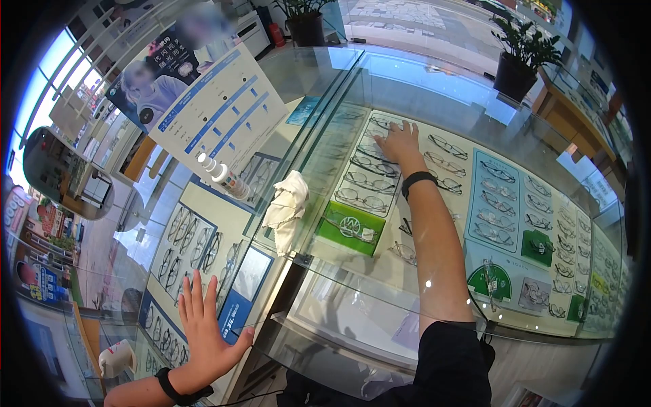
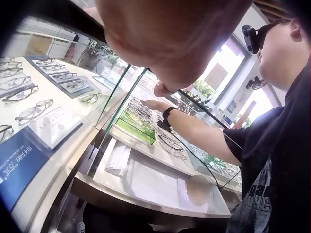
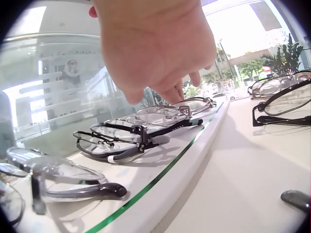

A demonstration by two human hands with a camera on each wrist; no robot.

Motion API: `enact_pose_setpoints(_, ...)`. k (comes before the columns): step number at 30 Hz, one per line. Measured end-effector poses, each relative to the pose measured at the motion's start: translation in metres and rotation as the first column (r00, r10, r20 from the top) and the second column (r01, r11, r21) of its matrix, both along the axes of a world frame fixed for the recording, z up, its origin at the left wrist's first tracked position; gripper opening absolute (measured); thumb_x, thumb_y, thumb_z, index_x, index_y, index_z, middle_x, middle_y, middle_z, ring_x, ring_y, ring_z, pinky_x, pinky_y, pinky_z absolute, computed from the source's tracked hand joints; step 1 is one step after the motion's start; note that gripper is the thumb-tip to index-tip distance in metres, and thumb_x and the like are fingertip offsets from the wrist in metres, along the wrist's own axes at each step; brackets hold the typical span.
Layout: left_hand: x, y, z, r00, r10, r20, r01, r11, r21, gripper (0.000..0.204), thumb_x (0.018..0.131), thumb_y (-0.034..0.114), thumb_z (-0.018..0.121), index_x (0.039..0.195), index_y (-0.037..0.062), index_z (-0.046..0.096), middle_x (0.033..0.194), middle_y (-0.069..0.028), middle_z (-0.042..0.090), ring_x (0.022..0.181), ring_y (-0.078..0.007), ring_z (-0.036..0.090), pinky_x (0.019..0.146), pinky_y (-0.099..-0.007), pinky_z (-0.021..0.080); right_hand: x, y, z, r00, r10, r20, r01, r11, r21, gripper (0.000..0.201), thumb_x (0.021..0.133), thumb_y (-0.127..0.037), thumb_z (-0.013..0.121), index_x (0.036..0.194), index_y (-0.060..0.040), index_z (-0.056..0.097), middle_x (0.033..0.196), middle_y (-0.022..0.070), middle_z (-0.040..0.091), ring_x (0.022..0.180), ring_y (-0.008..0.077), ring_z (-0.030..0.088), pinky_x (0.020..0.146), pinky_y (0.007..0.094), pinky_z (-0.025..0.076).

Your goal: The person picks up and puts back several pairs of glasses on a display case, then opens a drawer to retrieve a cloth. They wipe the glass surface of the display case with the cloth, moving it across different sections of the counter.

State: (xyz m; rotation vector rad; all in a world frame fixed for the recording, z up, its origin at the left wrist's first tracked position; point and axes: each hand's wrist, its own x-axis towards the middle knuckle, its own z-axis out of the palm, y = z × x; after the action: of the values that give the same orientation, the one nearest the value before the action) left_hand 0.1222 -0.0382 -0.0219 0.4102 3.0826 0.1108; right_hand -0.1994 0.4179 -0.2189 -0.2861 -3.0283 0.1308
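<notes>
1. The right hand (image 1: 399, 144) reaches into the right-hand glass case (image 1: 447, 88). Its fingers are spread, with the thumb apart from them, over the far end of a white tray; whether the fingertips touch a frame cannot be told.
2. That white tray (image 3: 160, 196), lined with a green strip, holds a column of eyeglasses, their temples folded. The far pair of glasses (image 1: 381, 122) lies nearest the fingers.
3. Just beyond the tray's near end, in the same case, a green block (image 1: 366, 245) bears one more pair.
4. Further right, a pale blue tray (image 1: 479, 203) carries its own column of frames; nearer the case's front edge, a green half-round plate (image 1: 478, 281) has a pair against it.
5. The left hand (image 1: 207, 342) is spread wide, grips nothing and lies over the left-hand glass case (image 1: 210, 203); contact with the glass cannot be told.
6. Inside that left-hand case, a dark tray (image 2: 73, 93) holds several frames, and more lie near a blue-and-white booklet (image 1: 234, 312).
7. A spray bottle (image 1: 220, 175) and a crumpled white cloth (image 1: 288, 200) are near each other around the left-hand case.
8. Below the right-hand case, an open drawer (image 2: 155, 177) contains a white paper item (image 2: 118, 158) and a lilac sheet (image 1: 409, 329).
</notes>
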Motion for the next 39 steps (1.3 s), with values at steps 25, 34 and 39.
enact_pose_setpoints(25, 0.011, -0.014, -0.014, 0.993, -0.013, -0.115, 0.022, 0.997, 0.071, 0.101, 0.072, 0.046, 0.073, 0.157, 0.0072, 0.033, 0.163, -0.0308, 0.023, 0.152, -0.0508, 0.016, 0.121, -0.0624, 0.009, 0.231, -0.157, 0.088, 0.846, 0.472, -0.25, -0.408, 0.873, 0.267, 0.065, 0.098, -0.051, 0.056, 0.125, 0.0077, 0.067, 0.154, 0.0171, 0.046, 0.145, 0.0382, 0.035, 0.122, 0.0551, 0.019)
enact_pose_setpoints(34, 0.0, -0.027, -0.03, 0.995, -0.032, -0.096, 0.036, 0.999, 0.038, 0.126, 0.068, 0.078, 0.074, 0.162, 0.0108, 0.025, 0.166, -0.0309, 0.017, 0.153, -0.0518, 0.013, 0.119, -0.0659, 0.01, 0.364, -0.151, 0.149, 0.105, 0.935, -0.339, -0.845, 0.264, 0.466, 0.008, 0.076, -0.017, 0.062, 0.074, -0.0099, 0.058, 0.081, 0.0024, 0.054, 0.088, 0.02, 0.056, 0.084, 0.0324, 0.047)
enact_pose_setpoints(39, -0.005, -0.046, -0.016, 0.98, -0.176, 0.091, 0.17, 0.983, 0.069, 0.146, 0.052, 0.083, 0.081, 0.165, 0.0205, 0.013, 0.166, -0.0332, 0.008, 0.153, -0.0559, 0.002, 0.119, -0.0677, 0.004, 0.418, -0.083, 0.215, 0.224, 0.908, -0.354, -0.672, 0.407, 0.619, 0.013, 0.08, -0.018, 0.065, 0.083, -0.0071, 0.06, 0.092, 0.0049, 0.059, 0.095, 0.0204, 0.058, 0.089, 0.035, 0.047)
